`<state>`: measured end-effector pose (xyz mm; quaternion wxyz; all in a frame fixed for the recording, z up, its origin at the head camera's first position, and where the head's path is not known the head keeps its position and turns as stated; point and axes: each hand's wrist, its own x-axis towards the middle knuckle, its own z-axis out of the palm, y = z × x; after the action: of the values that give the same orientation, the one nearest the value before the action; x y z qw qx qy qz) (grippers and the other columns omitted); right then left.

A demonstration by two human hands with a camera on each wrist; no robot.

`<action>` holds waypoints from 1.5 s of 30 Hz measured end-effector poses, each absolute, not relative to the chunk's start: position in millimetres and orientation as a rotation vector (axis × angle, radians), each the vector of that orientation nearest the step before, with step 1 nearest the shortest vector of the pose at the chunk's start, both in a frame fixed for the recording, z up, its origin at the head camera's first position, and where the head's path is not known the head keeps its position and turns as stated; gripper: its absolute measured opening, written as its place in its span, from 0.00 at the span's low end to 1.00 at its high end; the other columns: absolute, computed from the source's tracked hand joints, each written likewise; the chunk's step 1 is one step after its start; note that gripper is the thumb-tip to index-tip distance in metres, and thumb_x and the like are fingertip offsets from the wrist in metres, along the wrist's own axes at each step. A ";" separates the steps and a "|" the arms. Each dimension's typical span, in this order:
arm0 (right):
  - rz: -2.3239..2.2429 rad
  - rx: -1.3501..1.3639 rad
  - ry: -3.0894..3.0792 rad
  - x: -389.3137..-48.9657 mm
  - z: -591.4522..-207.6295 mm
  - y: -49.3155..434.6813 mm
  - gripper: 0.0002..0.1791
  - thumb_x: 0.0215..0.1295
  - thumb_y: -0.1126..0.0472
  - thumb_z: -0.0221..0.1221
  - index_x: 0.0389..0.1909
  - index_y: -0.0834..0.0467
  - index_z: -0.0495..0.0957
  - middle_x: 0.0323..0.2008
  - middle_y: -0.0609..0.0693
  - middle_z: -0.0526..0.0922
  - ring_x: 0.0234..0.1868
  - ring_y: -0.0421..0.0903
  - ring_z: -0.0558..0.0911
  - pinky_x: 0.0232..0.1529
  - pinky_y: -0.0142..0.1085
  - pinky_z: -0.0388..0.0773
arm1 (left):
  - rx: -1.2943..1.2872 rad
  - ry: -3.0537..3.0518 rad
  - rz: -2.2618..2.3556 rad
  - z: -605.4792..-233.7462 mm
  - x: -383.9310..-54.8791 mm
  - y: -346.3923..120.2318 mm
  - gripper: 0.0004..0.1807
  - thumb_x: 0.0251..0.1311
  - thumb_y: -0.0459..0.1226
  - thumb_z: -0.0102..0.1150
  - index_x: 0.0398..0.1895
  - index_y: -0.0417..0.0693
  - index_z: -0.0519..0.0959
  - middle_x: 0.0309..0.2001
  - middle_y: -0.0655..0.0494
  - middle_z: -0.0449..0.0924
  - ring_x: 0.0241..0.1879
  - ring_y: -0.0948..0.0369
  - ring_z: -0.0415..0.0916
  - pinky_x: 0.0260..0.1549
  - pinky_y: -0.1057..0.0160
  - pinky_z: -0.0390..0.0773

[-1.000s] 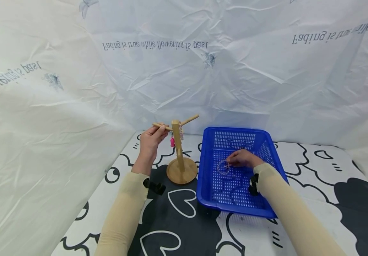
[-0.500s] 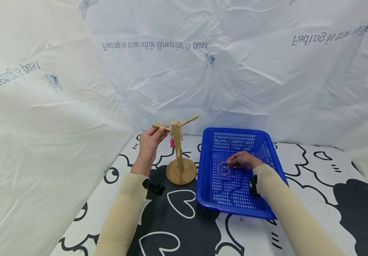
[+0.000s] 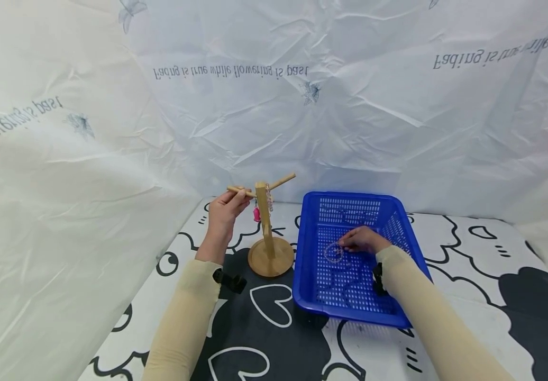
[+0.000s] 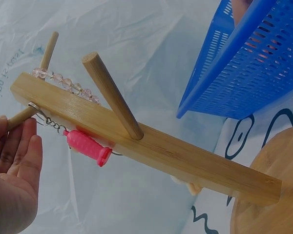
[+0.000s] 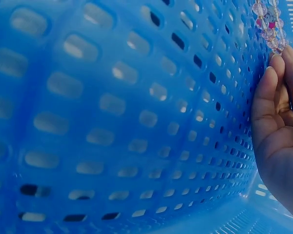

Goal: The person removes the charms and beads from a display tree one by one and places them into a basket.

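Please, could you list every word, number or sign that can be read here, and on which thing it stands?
All stand on the wrinkled white plastic sheet, letters flipped:
"Fadng is true while flowering is past": middle line.
"Fading is true ...ile flo": right line, creased, cut off.
"lowering is past": left line, cut off.
Left wrist view: faint text, hardly legible.

Draped booth [image 3: 64,222]: printed sheeting [image 3: 255,116] bhd cartoon-patterned tbl [image 3: 474,296].
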<state>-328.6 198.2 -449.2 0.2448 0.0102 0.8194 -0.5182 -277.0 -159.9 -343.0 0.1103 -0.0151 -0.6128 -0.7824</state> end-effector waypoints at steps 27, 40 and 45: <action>-1.393 -0.011 2.240 -327.5 -445.7 199.5 0.17 0.75 0.64 0.58 0.56 0.73 0.79 0.31 0.44 0.85 0.33 0.37 0.82 0.39 0.30 0.85 | -0.044 -1.801 -2.287 -342.1 -276.9 -159.2 0.15 0.72 0.34 0.59 0.56 0.31 0.79 0.33 0.69 0.87 0.38 0.72 0.87 0.48 0.74 0.86; -1.343 0.026 2.225 -329.5 -439.7 201.5 0.20 0.76 0.61 0.58 0.59 0.72 0.78 0.37 0.47 0.87 0.39 0.39 0.84 0.55 0.40 0.87 | -0.053 -1.816 -2.287 -342.0 -276.6 -158.9 0.21 0.73 0.34 0.57 0.60 0.24 0.75 0.33 0.70 0.87 0.38 0.73 0.86 0.48 0.75 0.86; -1.327 0.017 2.240 -328.0 -436.8 200.1 0.20 0.76 0.60 0.58 0.59 0.72 0.77 0.42 0.51 0.87 0.43 0.42 0.85 0.58 0.43 0.86 | -0.056 -1.804 -2.294 -341.6 -275.2 -159.1 0.20 0.73 0.34 0.58 0.59 0.26 0.76 0.34 0.70 0.87 0.38 0.72 0.87 0.49 0.74 0.86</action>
<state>-328.0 200.1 -436.8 0.2660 0.0063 0.8293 -0.4913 -275.2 -159.1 -341.6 0.1110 -0.0190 -0.6142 -0.7811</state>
